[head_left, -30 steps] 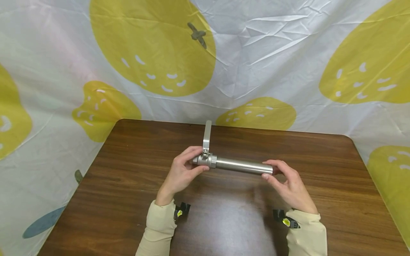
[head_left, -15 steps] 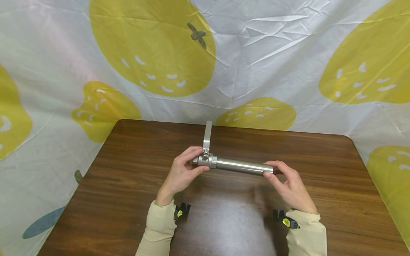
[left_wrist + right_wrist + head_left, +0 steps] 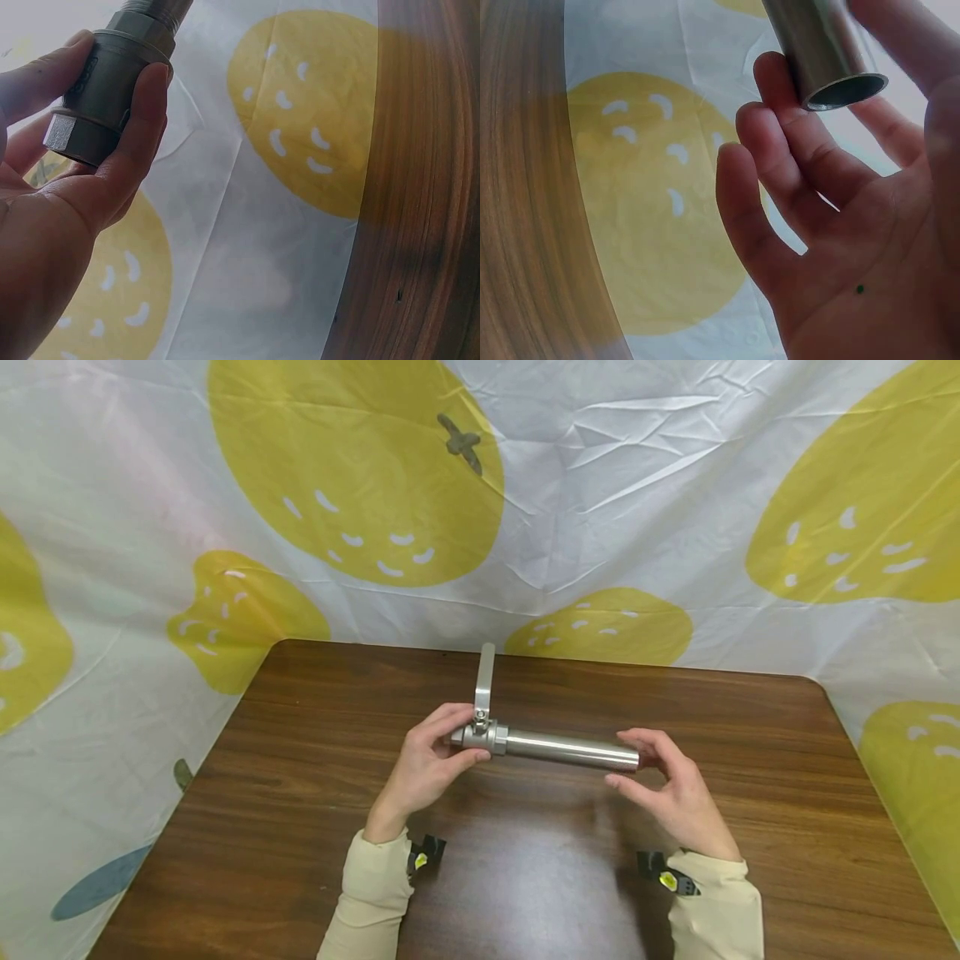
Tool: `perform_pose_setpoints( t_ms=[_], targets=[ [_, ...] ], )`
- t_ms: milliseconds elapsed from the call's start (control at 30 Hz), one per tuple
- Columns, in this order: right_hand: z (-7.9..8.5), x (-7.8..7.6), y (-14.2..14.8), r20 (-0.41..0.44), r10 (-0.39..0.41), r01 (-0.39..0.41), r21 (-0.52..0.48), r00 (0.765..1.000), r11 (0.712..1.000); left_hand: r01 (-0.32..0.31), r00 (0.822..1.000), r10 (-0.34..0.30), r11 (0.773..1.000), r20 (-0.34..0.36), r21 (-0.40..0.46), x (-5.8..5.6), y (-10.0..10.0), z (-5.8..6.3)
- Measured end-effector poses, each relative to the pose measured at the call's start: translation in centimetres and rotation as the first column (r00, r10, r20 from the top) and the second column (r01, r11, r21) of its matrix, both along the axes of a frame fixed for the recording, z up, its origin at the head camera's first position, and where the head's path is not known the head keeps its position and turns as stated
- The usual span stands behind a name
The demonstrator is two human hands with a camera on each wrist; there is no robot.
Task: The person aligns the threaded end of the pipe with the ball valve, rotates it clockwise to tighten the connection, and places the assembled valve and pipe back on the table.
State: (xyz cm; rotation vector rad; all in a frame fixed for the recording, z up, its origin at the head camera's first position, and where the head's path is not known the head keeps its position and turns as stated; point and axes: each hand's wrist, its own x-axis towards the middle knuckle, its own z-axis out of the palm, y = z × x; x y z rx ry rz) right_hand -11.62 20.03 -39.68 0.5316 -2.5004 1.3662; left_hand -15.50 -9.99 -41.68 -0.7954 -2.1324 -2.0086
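Note:
My left hand (image 3: 427, 768) grips a steel ball valve (image 3: 478, 737) by its body, thumb on the near side and fingers on the far side. The valve's flat lever handle (image 3: 485, 681) points toward the back of the table. A smooth steel pipe (image 3: 570, 750) extends rightward from the valve's hex end, held up over the table. Around the pipe's free end my right hand (image 3: 682, 793) stands spread, with the thumb apart from the pipe's near side. In the right wrist view, the hollow pipe end (image 3: 847, 91) shows between the loosely bent fingers (image 3: 810, 142) and the thumb.
A brown wood-grain table (image 3: 300, 827) lies under both hands. Behind it and at the sides hangs a white cloth (image 3: 570, 510) printed with yellow fruit. A dark camera mount (image 3: 429, 853) sits at the left wrist, another mount (image 3: 667, 872) at the right.
My right thumb and fingers have spread away from the pipe end, which they pinched before. The valve, the pipe and my left hand have barely moved.

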Motion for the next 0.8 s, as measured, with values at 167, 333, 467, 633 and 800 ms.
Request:
perform_pose_setpoints(
  t_ms=[167, 333, 467, 633, 800],
  targets=[
    [-1.3, -0.5, 0.5, -0.061, 0.039, -0.040, -0.020, 0.997, 0.999, 0.001, 1.000, -0.001, 1.000, 0.001, 0.003, 0.0, 0.0, 0.0],
    [-2.8, -1.2, 1.3, -0.100, 0.058, -0.061, -0.030, 0.993, 0.998, 0.003, 1.000, -0.003, 1.000, 0.004, 0.002, 0.1, 0.0, 0.1],
    [-3.1, -1.4, 1.4, -0.092, 0.056, -0.060, -0.040, 0.994, 0.997, -0.002, 1.000, 0.002, 1.000, 0.005, 0.000, 0.1, 0.0, 0.1],
    [-2.9, -1.3, 1.3, -0.059, 0.024, -0.024, -0.007, 0.998, 1.000, -0.010, 1.000, 0.010, 1.000, 0.003, -0.001, 0.0, 0.0, 0.0],
    [-1.9, -0.8, 0.9, -0.045, 0.005, -0.004, 0.018, 0.999, 1.000, -0.012, 1.000, 0.012, 1.000, 0.009, -0.002, 0.0, -0.1, 0.0]
  ],
)
